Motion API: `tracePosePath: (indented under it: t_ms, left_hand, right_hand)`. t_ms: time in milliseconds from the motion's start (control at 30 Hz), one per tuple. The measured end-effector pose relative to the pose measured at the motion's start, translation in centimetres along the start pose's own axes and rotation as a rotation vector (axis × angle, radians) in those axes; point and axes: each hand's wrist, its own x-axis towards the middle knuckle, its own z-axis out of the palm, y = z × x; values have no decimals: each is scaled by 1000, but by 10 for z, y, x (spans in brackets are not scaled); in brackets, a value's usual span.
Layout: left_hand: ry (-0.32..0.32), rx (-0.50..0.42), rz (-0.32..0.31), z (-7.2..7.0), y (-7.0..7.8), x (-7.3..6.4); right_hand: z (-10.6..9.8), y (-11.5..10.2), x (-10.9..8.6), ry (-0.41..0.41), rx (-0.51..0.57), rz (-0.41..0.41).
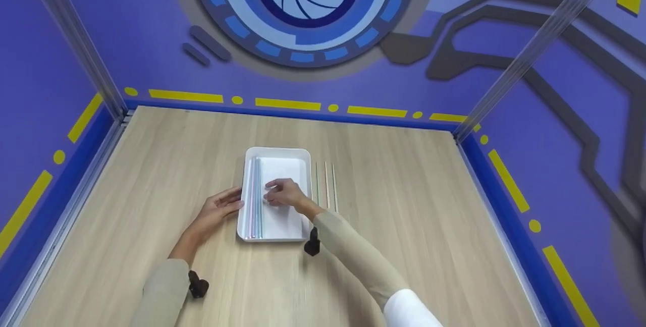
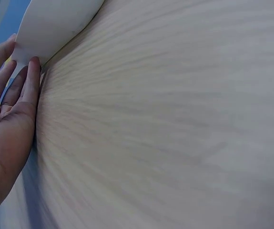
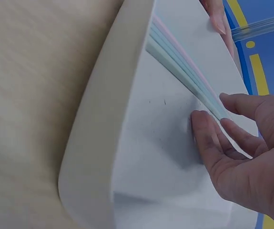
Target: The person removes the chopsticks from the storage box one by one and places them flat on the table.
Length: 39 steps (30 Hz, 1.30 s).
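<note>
Inside a white rectangular tray (image 1: 282,164), several pastel straws (image 3: 172,50), blue, pink and pale green, lie side by side along the left wall. My right hand (image 1: 285,193) reaches over the tray's right wall. Its thumb and fingertips are spread, right at the edge of the straws (image 1: 255,196), and the other fingers bend low over the tray floor. Against the outside of the left wall rests my left hand (image 1: 214,213), its fingers (image 2: 32,81) fairly straight and touching the tray (image 2: 55,28). The lower part of that hand lies along the tabletop.
Three more thin straws (image 1: 327,185) lie lengthwise on the wooden table (image 1: 393,206), just right of the tray. Purple panels (image 1: 151,69) with metal corner posts (image 1: 535,49) stand around the back and sides of the table.
</note>
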Motion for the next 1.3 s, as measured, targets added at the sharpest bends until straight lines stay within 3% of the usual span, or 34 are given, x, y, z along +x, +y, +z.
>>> tracePosePath:
  t_ms: [167,433,733,1067,1300]
  left_hand:
    - [-2,2,2,1,1,1]
    - [-8,-11,5,1,0,1]
    - [-12,-5,11,0,1,1]
    - [-15,4,3,1,2,2]
    - [1,9,6,1,2,2]
  right_hand:
    - [7,-3,2,-18,-63,-29]
    - [13,0,8,38,-198,-55]
    - [13,-5,6,42,-209,-41]
    - [0,-3,2,31,-202,38]
    - [-7,0,-1,32,-302,25]
